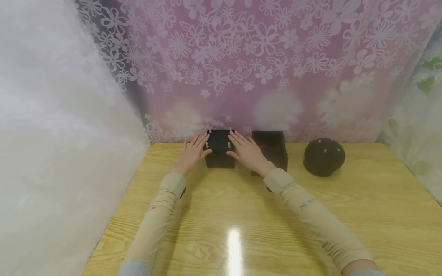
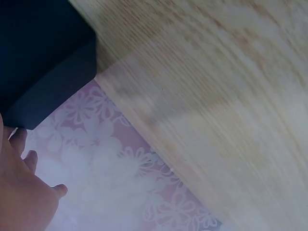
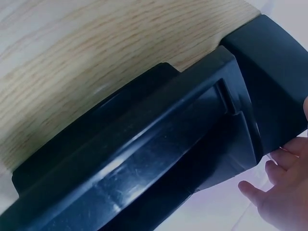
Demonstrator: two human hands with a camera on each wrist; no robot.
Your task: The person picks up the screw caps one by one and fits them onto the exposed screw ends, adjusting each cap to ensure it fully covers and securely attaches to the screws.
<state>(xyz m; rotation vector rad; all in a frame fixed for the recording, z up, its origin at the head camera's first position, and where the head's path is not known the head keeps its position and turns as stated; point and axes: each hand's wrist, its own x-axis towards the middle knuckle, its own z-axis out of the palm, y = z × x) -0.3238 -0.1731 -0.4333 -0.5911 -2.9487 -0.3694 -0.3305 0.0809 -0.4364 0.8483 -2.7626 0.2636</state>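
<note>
A black box (image 1: 220,149) with several small metal posts on its top is at the table's back edge. My left hand (image 1: 191,156) is at its left side, straight fingers along the top edge and the thumb toward its front. At its right side is my right hand (image 1: 249,154), the fingers also extended onto the edge and the thumb pointing at the front face. In the left wrist view the box (image 2: 43,57) is partly cut off, with fingertips right at its lower edge. The right wrist view has the right fingers beside the box (image 3: 269,82).
An open black bin (image 1: 267,135) with something red inside stands just right of the box, partly behind the right wrist. Farther right is a round black object (image 1: 324,157) with metal studs on top. A flowered pink curtain (image 1: 221,57) hangs behind the wooden table (image 1: 207,214).
</note>
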